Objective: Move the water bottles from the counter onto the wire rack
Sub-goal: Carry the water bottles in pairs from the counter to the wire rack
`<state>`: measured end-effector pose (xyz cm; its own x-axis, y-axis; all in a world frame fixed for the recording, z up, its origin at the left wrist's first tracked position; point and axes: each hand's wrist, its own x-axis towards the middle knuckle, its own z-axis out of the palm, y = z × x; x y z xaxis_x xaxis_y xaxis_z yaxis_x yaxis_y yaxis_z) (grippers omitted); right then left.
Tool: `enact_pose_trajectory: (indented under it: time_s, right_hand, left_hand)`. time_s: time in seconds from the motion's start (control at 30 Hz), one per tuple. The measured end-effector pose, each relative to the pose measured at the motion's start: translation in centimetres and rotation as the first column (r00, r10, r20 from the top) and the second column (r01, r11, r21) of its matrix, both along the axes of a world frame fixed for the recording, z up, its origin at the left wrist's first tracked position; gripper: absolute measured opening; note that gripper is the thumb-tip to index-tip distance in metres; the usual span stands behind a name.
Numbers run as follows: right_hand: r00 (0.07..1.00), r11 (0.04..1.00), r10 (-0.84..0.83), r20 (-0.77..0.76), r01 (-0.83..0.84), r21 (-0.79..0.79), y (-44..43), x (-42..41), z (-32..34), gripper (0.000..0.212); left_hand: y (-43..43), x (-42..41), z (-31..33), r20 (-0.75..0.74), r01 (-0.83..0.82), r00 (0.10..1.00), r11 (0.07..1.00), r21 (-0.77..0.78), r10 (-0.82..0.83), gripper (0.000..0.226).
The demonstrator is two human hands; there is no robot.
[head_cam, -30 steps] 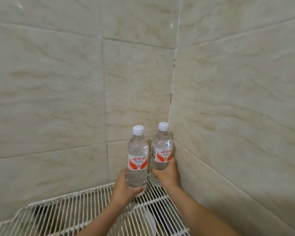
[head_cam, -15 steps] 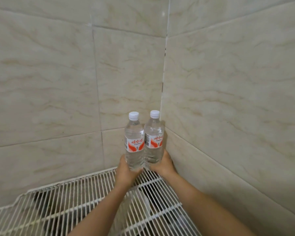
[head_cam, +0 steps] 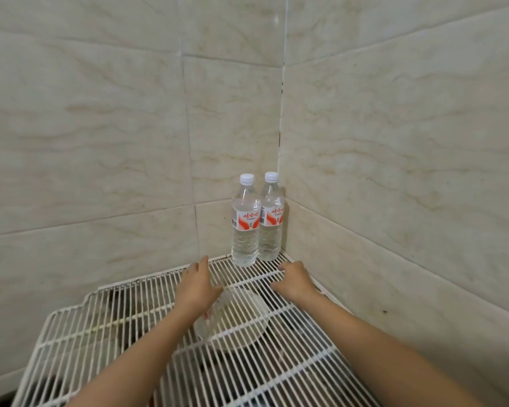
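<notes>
Left hand: fingers straight and held loosely together, pointing toward the corner, thumb out to the side. It holds nothing. It hovers over the rack, near the left bottle but apart from it.

Right hand: fingers loosely curled, knuckles up, holding nothing. Its fingertips are at a rack crossbar; cannot tell whether they touch it. It sits just short of the right bottle, with a gap between them.

Both bottles stand upright on the rack in the far right corner, side by side, touching or nearly so. The right bottle is tight against the wall corner, the left bottle slightly nearer the camera.

Rack: white wire grid with thin bars running away from the camera and thicker crossbars. It butts against both walls.

Room: glossy beige marbled tile on the back wall and side wall, with dark grout gaps along the corner seam.

Containers: the bottles are clear plastic with white caps on and red-and-white labels, filled with clear liquid up to about the shoulder. A clear round bowl is visible through the bars below the rack; its contents cannot be made out. Dark shapes are also under there, unidentifiable.
</notes>
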<state>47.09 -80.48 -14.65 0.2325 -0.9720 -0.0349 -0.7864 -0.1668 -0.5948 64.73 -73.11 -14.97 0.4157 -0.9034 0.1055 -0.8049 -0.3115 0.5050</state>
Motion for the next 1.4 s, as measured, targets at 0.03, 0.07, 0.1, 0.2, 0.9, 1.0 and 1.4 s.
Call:
enact_pose_trajectory:
  time_s: [0.03, 0.07, 0.1, 0.2, 0.9, 1.0, 1.4]
  right_hand:
    - [1.000, 1.000, 0.012, -0.002, -0.012, -0.025, 1.0, -0.1, 0.1, 0.045]
    - [1.000, 0.999, 0.026, -0.003, -0.026, -0.046, 2.0, -0.2, 0.0, 0.047]
    - [0.999, 0.997, 0.045, -0.006, -0.045, -0.063, 3.0, -0.4, -0.1, 0.048]
    - [0.994, 0.990, 0.110, -0.013, -0.111, -0.090, 6.2, -1.2, -0.7, 0.046]
    - [0.617, 0.570, 0.743, -0.261, -0.787, -0.236, 33.1, -3.5, 2.2, 0.048]
    - [0.527, 0.468, 0.809, -0.259, -0.845, -0.258, 38.3, -1.3, 2.1, 0.047]
    - [0.099, 0.065, 0.950, -0.296, -0.990, -0.122, 64.9, 10.2, -2.2, 0.056]
  left_hand:
    - [0.7, 0.3, 0.0, 0.026, 0.007, 1.000, 1.000, 0.008, -0.007, 0.074]
    - [1.5, 0.7, 0.0, 0.048, 0.016, 0.999, 1.000, 0.007, -0.016, 0.072]
    - [2.3, 0.9, -0.1, 0.060, 0.026, 0.998, 1.000, 0.007, -0.027, 0.070]
    - [5.3, 1.1, -0.7, 0.088, 0.058, 0.994, 0.998, 0.014, -0.059, 0.067]
    - [42.5, -9.6, 0.5, 0.171, -0.470, 0.861, 0.878, -0.092, 0.479, 0.051]
    - [49.2, -9.5, 0.4, 0.199, -0.585, 0.782, 0.806, -0.092, 0.591, 0.051]
    - [80.1, -8.3, -3.7, 0.208, -0.920, 0.384, 0.393, 0.000, 0.900, 0.048]
